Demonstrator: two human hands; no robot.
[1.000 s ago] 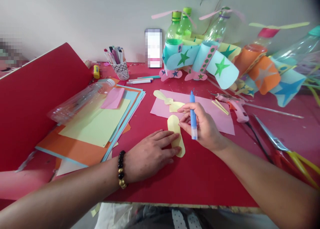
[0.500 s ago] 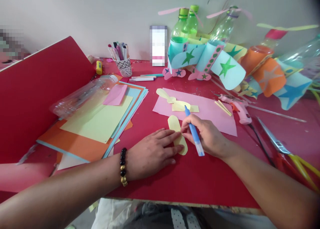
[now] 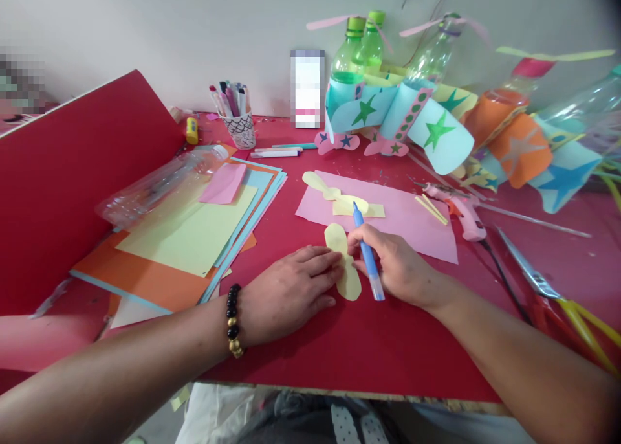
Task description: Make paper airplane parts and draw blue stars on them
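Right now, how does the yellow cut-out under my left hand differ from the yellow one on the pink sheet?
The yellow cut-out under your left hand lies directly on the red tabletop; the other yellow cut-out lies on the pink sheet. Your left hand presses the first, while no hand touches the second. The first is one rounded strip; the second is longer, pinched near its middle. Both are flat, pale yellow paper.

The left hand [image 3: 291,295] lies flat and palm-down, while the right hand [image 3: 395,263] curls into a pinching grip.
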